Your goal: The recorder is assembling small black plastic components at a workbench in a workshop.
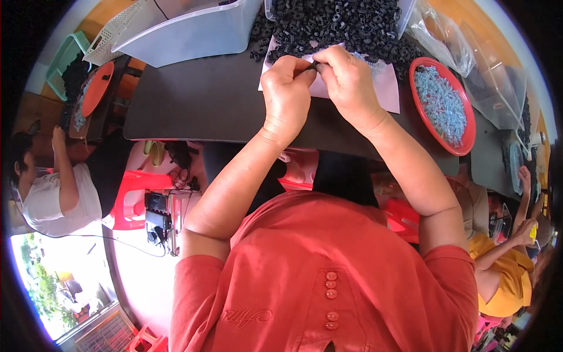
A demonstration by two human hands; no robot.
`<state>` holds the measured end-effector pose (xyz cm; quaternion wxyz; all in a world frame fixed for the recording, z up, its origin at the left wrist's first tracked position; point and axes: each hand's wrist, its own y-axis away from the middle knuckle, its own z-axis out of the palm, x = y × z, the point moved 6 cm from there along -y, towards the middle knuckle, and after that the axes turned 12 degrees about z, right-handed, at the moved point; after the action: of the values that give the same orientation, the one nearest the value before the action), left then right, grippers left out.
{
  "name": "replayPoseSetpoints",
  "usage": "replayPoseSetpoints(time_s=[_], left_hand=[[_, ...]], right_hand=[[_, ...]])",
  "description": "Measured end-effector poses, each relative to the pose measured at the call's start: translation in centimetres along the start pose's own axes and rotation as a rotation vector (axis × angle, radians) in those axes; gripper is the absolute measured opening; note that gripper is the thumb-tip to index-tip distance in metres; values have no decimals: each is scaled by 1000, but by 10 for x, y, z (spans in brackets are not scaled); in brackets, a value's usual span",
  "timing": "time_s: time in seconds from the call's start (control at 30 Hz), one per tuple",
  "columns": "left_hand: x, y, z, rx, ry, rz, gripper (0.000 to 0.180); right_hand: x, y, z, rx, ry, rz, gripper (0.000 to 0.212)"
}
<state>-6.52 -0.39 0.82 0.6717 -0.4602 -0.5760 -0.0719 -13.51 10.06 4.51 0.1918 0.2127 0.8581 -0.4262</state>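
My left hand (285,94) and my right hand (347,82) meet above the dark table, fingertips pinched together. Between them shows a small black part (312,65), mostly covered by the fingers; which hand bears it more is hard to see. Under the hands lies a pale pink sheet (387,91). Just beyond, a large heap of small black plastic parts (334,26) spreads over the table, with a few light blue bits at its near right edge. To the right stands a red oval tray (471,132) full of small light blue pieces (440,102).
A translucent plastic bin (193,35) stands at the back left of the dark table (199,100). Clear plastic bags (443,38) lie behind the red tray. One person in white (64,199) sits at the left, another in yellow (504,276) at the right. Red stools (132,193) stand below.
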Motion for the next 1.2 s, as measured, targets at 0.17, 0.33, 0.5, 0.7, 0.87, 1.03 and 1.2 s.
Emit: replayPoseSetpoints(time_s=[0.17, 0.33, 0.5, 0.7, 0.87, 1.03, 1.2], left_hand=[[-2, 0, 0, -3, 155, -166, 7], [-6, 0, -4, 28, 260, -288, 7], [-7, 0, -4, 59, 352, -310, 7], [-7, -1, 0, 1, 277, -276, 12], [-4, 0, 2, -18, 295, -244, 13], [-2, 1, 3, -30, 326, -287, 15], [-1, 1, 3, -47, 351, -284, 16]], right_hand=[[-2, -1, -3, 10, -46, -30, 16], [-6, -1, -3, -125, -101, 69, 26], [-9, 1, 0, -106, -28, 48, 29], [-2, -6, -5, -117, -160, 74, 15], [19, -7, -3, -124, -333, 309, 6], [23, -6, -5, -173, -418, 456, 10], [19, -8, -7, -178, -395, 446, 12]])
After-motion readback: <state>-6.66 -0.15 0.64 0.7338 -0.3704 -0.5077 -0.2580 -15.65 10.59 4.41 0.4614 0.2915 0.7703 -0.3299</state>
